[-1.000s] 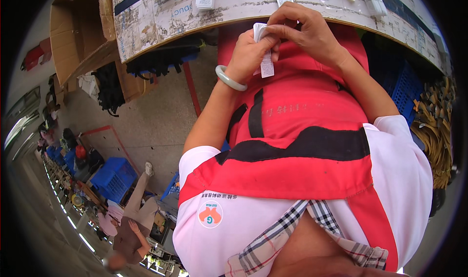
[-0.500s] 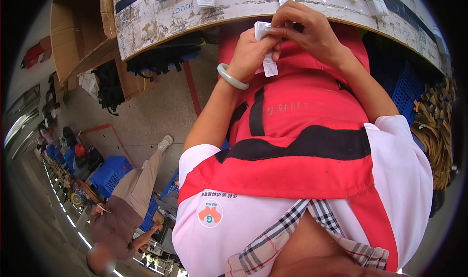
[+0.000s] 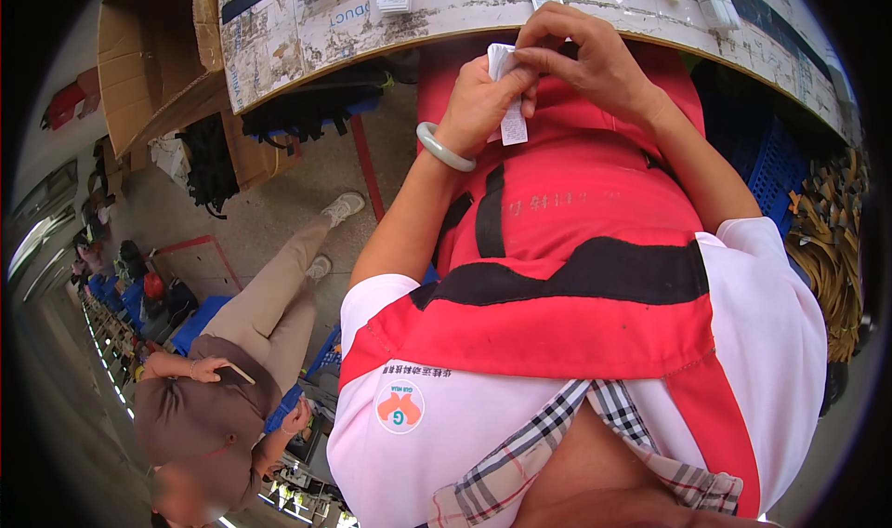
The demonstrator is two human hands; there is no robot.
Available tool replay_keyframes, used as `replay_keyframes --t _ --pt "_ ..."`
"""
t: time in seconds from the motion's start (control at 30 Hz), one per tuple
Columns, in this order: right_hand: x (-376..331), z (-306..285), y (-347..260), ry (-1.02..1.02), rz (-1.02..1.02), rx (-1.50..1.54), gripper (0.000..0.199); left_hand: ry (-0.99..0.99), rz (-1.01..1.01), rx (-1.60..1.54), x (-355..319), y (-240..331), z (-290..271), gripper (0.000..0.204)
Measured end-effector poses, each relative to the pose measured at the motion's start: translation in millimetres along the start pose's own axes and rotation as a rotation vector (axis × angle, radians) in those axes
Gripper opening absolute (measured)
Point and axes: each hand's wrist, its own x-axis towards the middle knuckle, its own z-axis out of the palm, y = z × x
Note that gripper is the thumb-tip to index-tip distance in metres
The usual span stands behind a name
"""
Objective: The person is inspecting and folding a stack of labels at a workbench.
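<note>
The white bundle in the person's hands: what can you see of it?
The white bundle looks like thin paper or cloth strips, layered, with fine dark print. Seen against the red apron, it runs lengthwise toward the table. The left hand grips it, hiding its middle; the right hand is at its upper end, contact unclear.

Both bare forearms point(image 3: 407, 214) bend inward, left fingers point(image 3: 514, 84) curled, right fingers point(image 3: 548, 60) pinched.

This looks like a factory workshop, going by the worktable point(image 3: 307, 46) (its covering scuffed and grimy), the open cardboard box point(image 3: 139, 86) left of it, and the blue crate point(image 3: 777, 173) and heaped tan strips point(image 3: 832, 258) near its right end.
</note>
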Motion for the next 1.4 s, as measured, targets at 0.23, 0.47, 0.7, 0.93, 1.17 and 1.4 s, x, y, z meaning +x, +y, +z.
replay_keyframes --t 0.23,0.47,0.7,0.93,1.17,1.4 --pt "-1.1 -0.2 1.4 0.008 -0.008 -0.027 0.011 -0.01 -0.016 -0.032 -0.7 -2.5 0.8 0.016" --pt "-3.7 -0.2 0.2 0.009 0.01 -0.029 0.012 -0.009 -0.03 -0.016 -3.5 -3.4 2.4 0.017" --pt "-3.2 -4.8 -3.9 -0.096 0.106 0.13 0.017 -0.059 -0.033 0.004 -7.8 3.0 3.1 0.021" --pt "-8.4 -9.6 -9.6 -0.161 0.492 0.719 0.01 -0.196 0.024 0.204 -3.8 9.1 7.7 0.021" --pt "4.9 -47.0 29.7 0.288 0.005 -0.406 0.014 -0.137 -0.113 -0.022 -5.2 8.2 5.6 0.025" --pt "-19.2 -109.5 96.5 0.534 0.096 -0.927 0.019 -0.073 -0.128 -0.088 -1.7 1.9 8.1 0.026"
